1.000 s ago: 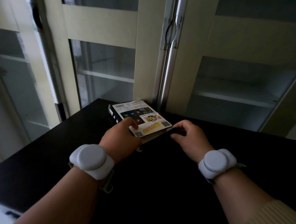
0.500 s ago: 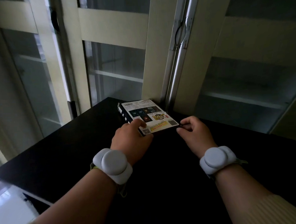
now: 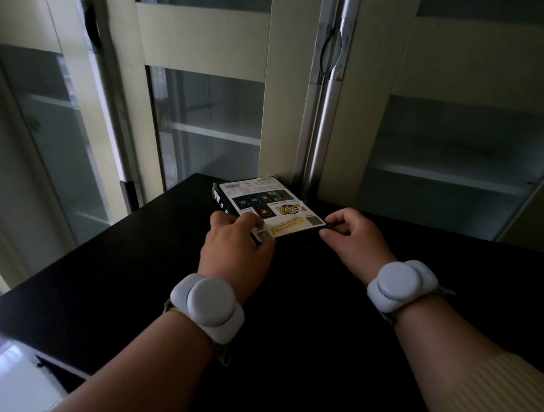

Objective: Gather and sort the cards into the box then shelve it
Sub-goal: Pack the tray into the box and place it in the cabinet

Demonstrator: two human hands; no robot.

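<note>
Box-closing step, judged: flat printed card box (image 3: 264,204) lies mid-frame on black counter (image 3: 110,277). Left hand (image 3: 235,248) presses lid; right hand (image 3: 351,236) pinches near corner. Next: lift, shelve in cabinet (image 3: 451,165) behind.

Box (image 3: 264,203) print too small to read; near-left corner hidden under left hand (image 3: 235,248).

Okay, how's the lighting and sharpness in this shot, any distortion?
Head view: dim, with the black table nearly featureless; the card box print is lit but too soft to read; wide-angle bending of the cabinet door frames; bright patch at lower left.
</note>
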